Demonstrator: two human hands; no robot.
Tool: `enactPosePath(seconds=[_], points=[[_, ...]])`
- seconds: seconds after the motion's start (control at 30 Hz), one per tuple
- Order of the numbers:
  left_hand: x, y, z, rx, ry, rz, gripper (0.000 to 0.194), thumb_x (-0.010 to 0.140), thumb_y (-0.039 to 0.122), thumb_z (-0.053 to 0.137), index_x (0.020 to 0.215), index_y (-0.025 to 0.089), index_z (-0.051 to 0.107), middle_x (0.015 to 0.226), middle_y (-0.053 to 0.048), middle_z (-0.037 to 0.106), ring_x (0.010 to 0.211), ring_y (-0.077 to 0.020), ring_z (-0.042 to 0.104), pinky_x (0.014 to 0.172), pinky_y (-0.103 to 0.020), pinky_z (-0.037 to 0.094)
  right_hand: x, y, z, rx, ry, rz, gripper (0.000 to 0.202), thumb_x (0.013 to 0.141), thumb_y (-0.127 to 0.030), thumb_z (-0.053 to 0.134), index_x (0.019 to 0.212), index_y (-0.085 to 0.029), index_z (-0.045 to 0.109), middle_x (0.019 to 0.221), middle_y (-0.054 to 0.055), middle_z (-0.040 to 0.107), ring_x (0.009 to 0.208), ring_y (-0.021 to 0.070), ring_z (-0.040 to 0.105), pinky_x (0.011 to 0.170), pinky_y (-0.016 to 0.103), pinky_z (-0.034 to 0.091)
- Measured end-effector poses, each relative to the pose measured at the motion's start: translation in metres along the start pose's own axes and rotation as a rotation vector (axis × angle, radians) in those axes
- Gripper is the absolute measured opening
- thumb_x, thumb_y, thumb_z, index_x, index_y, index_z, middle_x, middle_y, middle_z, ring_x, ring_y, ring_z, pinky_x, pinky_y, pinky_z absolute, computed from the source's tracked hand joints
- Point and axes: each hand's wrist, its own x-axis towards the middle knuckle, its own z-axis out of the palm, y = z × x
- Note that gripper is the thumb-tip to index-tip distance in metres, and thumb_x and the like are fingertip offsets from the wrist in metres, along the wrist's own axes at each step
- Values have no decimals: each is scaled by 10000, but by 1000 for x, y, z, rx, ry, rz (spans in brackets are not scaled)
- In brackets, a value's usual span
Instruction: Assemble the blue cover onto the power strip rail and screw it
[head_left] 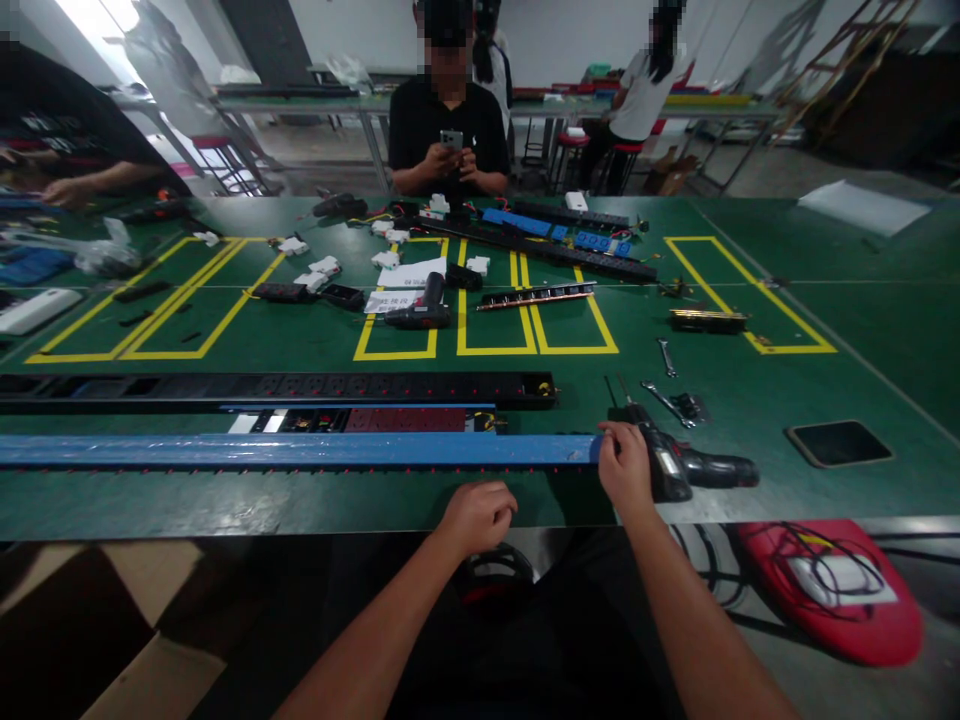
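A long blue power strip [300,450] lies across the front of the table, with small red points along its near lower edge. My right hand [626,465] is closed at its right end, thumb and fingers bent around the tip. Just right of that hand lies a black power drill [667,460], its bit pointing away from me. My left hand [480,515] rests in a loose fist at the table's front edge, apart from the strip; nothing shows in it. Behind the blue strip are a black power strip [450,385] and a shorter one with dark red sockets [405,420].
Two wrenches [666,357] and a phone [840,443] lie to the right. Farther back are another drill [424,305], paper labels, white connectors and strip parts among yellow tape outlines. A person [450,140] opposite holds a phone. A red stool [840,600] stands below the edge.
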Motion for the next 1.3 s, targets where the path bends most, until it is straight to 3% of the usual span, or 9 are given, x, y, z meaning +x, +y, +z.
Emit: enactPosePath(seconds=[0.23,0.4,0.47,0.57,0.63,0.83,1.3], points=[[5,8,0,105,-87,-165,242,772,100,507,818,230,706,827,6,710,750,-150,662,710,-263,502,0,-7,-10,-102,-36,-21,242,903,-260,465,987,-162,670,1009,135,637,998,261,566,939,431,440],[5,9,-1,121,-118,-188,251,782,103,500,826,235,708,837,8,708,767,-145,660,726,-254,501,-16,-12,-24,-268,77,-4,241,796,-253,543,988,-157,652,999,137,571,983,289,530,893,446,423],[6,10,-1,125,-120,-193,250,781,106,501,829,234,710,843,5,709,774,-146,659,729,-251,499,-28,-12,-26,-233,103,32,173,784,-250,527,909,-167,614,887,98,570,882,261,547,812,397,436],[7,11,-2,133,-117,-194,250,779,109,502,828,235,712,837,3,708,767,-146,655,723,-248,499,-47,-7,-23,-133,54,185,116,819,-257,479,875,-198,563,726,24,556,665,194,528,634,313,394],[7,11,-2,134,-114,-195,254,778,107,499,823,236,714,827,2,706,757,-146,653,719,-247,502,-57,-2,-19,-72,22,227,92,831,-262,461,848,-213,537,671,0,529,624,182,512,601,297,370],[8,11,-1,138,-97,-192,244,772,107,504,809,233,711,809,-1,701,734,-149,653,699,-252,501,-63,5,-10,13,-39,233,40,811,-255,469,793,-236,500,627,-15,530,603,177,522,594,290,376],[8,13,-1,161,-109,-196,245,775,105,501,809,228,709,815,-3,701,747,-151,656,694,-250,492,-64,4,-9,-60,-69,240,52,810,-282,482,802,-236,506,629,-12,560,580,182,541,570,286,362]])
